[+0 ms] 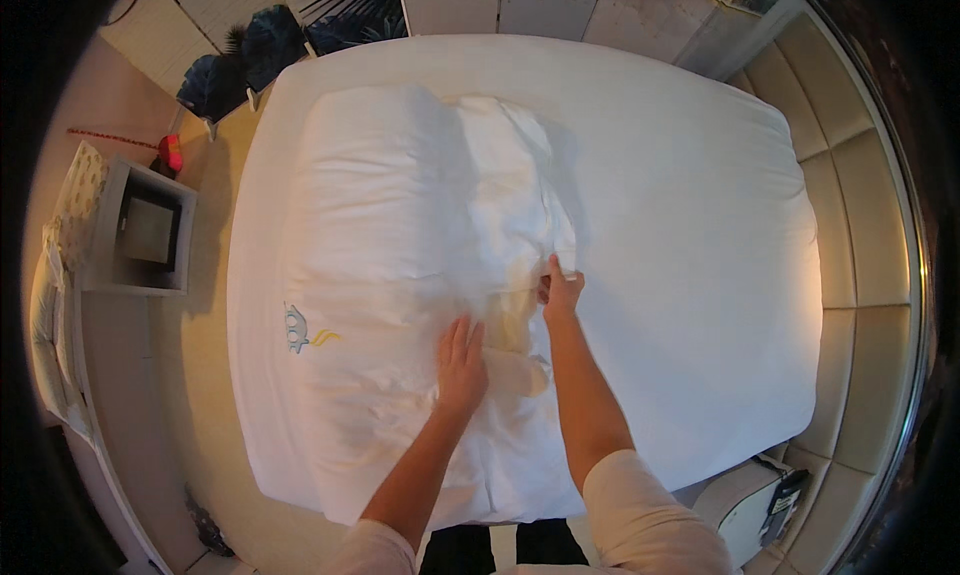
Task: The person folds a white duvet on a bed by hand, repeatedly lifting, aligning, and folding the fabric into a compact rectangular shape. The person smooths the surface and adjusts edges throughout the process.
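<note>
A thick white duvet (367, 230), folded over on itself, lies across the left half of a bed with a smooth white sheet (675, 260). Blue and yellow embroidery (298, 330) shows near its left edge. My left hand (461, 368) rests on the duvet's top with fingers stretched out, holding nothing. To its right, my right hand (562, 291) grips the duvet's loose right edge between thumb and fingers. Below that grip the edge is rumpled and a yellowish patch (514, 320) shows. The fingers under the cloth are partly hidden.
A padded headboard (862, 222) borders the bed on the right. A pale bedside cabinet (750, 500) stands at the lower right. Dark leaf-patterned chairs (274, 46) are beyond the far left corner. A grey cabinet (184, 233) with an opening stands across the floor at left.
</note>
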Available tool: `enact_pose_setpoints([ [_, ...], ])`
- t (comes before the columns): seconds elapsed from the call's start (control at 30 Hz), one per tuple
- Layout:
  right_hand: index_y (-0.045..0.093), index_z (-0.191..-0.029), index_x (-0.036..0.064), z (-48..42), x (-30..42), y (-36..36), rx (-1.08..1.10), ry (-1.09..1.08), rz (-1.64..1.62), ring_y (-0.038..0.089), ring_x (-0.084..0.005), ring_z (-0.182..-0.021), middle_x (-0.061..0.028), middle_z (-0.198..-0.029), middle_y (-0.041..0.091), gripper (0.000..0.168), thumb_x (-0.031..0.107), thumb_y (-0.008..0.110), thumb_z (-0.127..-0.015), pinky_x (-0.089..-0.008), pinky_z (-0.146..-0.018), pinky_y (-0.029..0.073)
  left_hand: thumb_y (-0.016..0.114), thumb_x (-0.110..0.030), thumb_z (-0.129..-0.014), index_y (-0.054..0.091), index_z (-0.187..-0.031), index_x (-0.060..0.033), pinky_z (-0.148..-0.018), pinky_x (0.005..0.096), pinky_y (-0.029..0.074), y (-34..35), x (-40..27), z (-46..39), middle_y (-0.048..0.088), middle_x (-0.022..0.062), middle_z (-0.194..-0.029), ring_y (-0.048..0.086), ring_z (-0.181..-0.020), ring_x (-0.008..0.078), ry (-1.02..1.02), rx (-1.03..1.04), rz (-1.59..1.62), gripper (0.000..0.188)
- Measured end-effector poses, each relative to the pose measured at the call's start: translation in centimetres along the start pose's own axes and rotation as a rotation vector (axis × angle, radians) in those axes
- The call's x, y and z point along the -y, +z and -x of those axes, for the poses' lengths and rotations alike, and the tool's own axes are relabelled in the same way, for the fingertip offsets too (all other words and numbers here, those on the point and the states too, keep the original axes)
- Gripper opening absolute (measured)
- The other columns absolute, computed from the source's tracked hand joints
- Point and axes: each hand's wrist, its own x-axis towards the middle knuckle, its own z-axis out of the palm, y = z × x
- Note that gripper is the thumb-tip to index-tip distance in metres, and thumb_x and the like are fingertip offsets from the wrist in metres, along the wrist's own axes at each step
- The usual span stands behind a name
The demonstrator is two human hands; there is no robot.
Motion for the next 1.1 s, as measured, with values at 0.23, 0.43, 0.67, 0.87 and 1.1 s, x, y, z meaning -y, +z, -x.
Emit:
enact_pose_setpoints([
  [0.23,0.049,-0.074,0.002,-0.1,4.6,-1.1,0.302,-0.045,-0.056,0.047,-0.0132,-0.054,-0.0051,-0.065,0.051,0.017,0.007,0.065,-0.077,-0.0295,-0.049,0.039,0.054,-0.01,-0.076,0.057,-0.1,-0.004,-0.093,0.0436,0.032,6.3,2.3,-9.3,0.054,0.0137,-0.112,0.046,-0.106,0.0304,-0.047,0.472,-0.308,0.025],
  [0.43,0.054,-0.083,0.004,8.0,2.6,-9.8,0.191,-0.121,0.055,0.047,-0.009,-0.064,-0.0008,-0.068,0.052,0.014,0.007,0.064,-0.073,-0.0242,-0.057,0.038,0.054,-0.008,-0.077,0.053,-0.098,0.0016,-0.088,0.0424,0.037,6.1,1.2,-2.4,0.053,0.0183,-0.106,0.047,-0.102,0.0347,-0.339,0.562,0.013,0.023],
  [0.67,0.044,-0.119,-0.004,4.9,-3.0,-5.5,0.145,-0.528,0.554,0.052,-0.0284,-0.099,-0.0193,-0.107,0.053,0.052,0.02,0.063,-0.077,-0.0338,-0.088,0.04,0.059,-0.009,-0.076,0.042,-0.119,-0.0028,-0.095,0.0508,0.029,5.0,-3.6,-4.1,0.049,0.0181,-0.113,0.042,-0.108,0.0355,-0.204,-0.171,0.036,0.046],
  [0.87,0.047,-0.118,-0.007,4.2,-0.3,-2.7,0.507,-0.039,0.445,0.054,-0.0237,-0.097,-0.0179,-0.11,0.055,0.057,0.021,0.067,-0.073,-0.0323,-0.087,0.042,0.058,-0.01,-0.074,0.056,-0.103,-0.0068,-0.087,0.0442,0.034,8.0,-0.8,-7.9,0.058,0.0093,-0.101,0.046,-0.1,0.0312,-0.245,0.143,-0.102,0.029],
  [1.1,0.063,-0.094,-0.004,3.1,0.0,-5.5,0.39,0.092,0.411,0.053,-0.0126,-0.066,-0.0066,-0.076,0.061,0.034,0.02,0.066,-0.071,-0.0284,-0.059,0.043,0.058,-0.005,-0.074,0.056,-0.092,-0.0037,-0.084,0.0459,0.036,5.3,-1.3,-3.6,0.054,0.0176,-0.103,0.048,-0.097,0.0352,-0.161,0.277,0.072,0.018],
])
